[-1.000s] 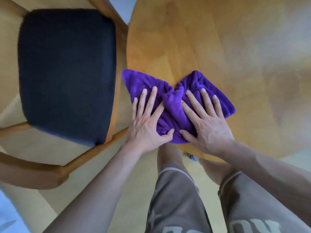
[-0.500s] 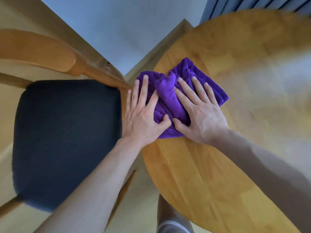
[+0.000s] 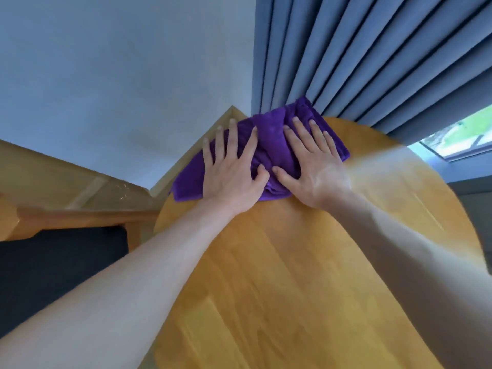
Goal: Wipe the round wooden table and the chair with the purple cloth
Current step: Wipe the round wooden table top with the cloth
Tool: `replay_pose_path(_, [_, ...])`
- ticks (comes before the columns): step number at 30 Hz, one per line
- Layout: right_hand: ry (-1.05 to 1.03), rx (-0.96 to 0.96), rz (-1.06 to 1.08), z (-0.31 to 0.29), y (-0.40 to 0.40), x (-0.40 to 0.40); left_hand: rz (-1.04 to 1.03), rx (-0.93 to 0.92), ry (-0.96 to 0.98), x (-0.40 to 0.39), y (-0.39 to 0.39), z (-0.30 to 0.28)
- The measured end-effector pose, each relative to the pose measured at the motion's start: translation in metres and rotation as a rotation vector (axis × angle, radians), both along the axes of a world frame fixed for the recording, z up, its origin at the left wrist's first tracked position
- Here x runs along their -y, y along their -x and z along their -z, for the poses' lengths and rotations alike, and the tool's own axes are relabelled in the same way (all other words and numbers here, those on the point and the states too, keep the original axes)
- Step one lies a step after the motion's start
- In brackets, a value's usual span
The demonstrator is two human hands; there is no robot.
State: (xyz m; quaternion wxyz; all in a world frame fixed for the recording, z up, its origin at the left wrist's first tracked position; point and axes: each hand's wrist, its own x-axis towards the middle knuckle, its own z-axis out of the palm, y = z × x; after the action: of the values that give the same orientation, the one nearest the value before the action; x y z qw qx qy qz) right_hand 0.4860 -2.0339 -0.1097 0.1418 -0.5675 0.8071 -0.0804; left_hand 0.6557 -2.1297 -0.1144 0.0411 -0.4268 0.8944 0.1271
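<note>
The purple cloth (image 3: 269, 134) lies bunched at the far left edge of the round wooden table (image 3: 292, 275), its far corners hanging past the rim. My left hand (image 3: 231, 169) presses flat on the cloth's left half, fingers spread and straight. My right hand (image 3: 311, 166) presses flat on the right half, thumb tucked against a fold in the middle. The wooden chair (image 3: 74, 217) with its dark seat cushion (image 3: 53, 275) stands to the left of the table, close to its edge.
Blue pleated curtains (image 3: 372, 57) hang right behind the table's far edge. A pale wall (image 3: 119, 75) meets a wooden skirting board (image 3: 53, 171) at the left. A window strip (image 3: 463, 137) shows at the right.
Both hands have pushed the cloth away from me across the table, from the near edge to the far edge by the curtains. The view has tilted upward with them.
</note>
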Motion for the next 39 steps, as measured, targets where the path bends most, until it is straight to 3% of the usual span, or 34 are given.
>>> replay_pose_path(12, [-0.02, -0.007, 0.356, -0.002, 0.1, -0.159, 0.105, -0.011, 0.009, -0.139, 0.137, 0.005])
replay_pose_path(21, [0.041, 0.062, 0.48, -0.003, 0.062, -0.306, 0.212, 0.056, -0.022, -0.277, 0.121, -0.003])
replay_pose_path(30, [-0.027, 0.093, 0.342, -0.009, -0.036, -0.401, 0.289, 0.079, -0.03, -0.369, 0.015, -0.011])
replay_pose_path(39, [-0.15, 0.053, -0.098, -0.015, -0.114, -0.429, 0.183, 0.054, -0.104, -0.41, -0.109, -0.02])
